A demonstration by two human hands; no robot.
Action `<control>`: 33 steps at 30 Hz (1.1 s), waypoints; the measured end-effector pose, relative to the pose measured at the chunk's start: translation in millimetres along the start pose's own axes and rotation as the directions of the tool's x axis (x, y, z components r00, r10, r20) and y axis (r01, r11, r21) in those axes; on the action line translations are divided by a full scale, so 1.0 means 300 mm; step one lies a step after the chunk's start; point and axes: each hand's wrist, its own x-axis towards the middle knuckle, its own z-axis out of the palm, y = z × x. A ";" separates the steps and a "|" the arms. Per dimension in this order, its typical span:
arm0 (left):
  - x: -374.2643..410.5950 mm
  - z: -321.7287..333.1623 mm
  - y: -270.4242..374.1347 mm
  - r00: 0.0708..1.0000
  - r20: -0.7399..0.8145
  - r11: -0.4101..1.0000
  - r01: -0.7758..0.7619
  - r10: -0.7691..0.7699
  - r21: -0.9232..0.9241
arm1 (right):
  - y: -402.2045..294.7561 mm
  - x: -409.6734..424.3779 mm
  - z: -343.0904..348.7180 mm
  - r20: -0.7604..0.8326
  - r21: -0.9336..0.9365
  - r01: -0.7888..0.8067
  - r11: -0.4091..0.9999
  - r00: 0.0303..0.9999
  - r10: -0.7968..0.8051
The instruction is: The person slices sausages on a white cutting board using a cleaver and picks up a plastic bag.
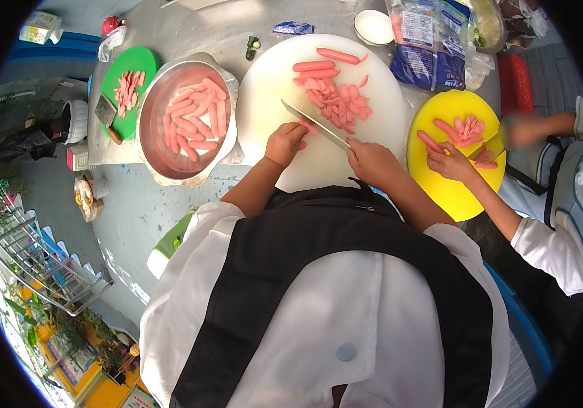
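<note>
On a round white cutting board, my right hand grips a cleaver whose blade slants up to the left. My left hand holds a piece of sausage against the board, right beside the blade; the fingers hide part of it. Beyond the blade lies a heap of sliced sausage. Several whole sausages rest above the heap, one of them apart near the board's far edge.
A metal basin of sausages stands left, beside a green board with slices and a cleaver. At right, a co-worker's hand holds a sausage on a yellow board. Plastic packages and a white bowl sit at the back.
</note>
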 end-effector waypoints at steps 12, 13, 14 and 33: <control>-0.005 0.002 0.001 1.000 0.008 0.999 -0.014 0.014 -0.035 | -0.048 0.141 -0.005 0.211 -0.036 -0.010 0.999 0.977 0.018; 0.021 -0.001 0.001 0.999 0.005 0.999 -0.036 0.037 -0.034 | -0.036 0.167 0.016 0.175 -0.021 0.011 1.000 0.985 -0.007; 0.023 -0.001 0.003 1.000 0.030 1.000 -0.005 0.005 -0.021 | -0.042 0.178 0.048 0.171 -0.030 0.010 0.999 0.985 -0.005; 0.427 0.057 0.014 0.959 0.247 0.980 0.093 -0.136 0.178 | 0.159 -0.096 0.025 -0.357 0.562 -0.130 0.817 0.853 0.381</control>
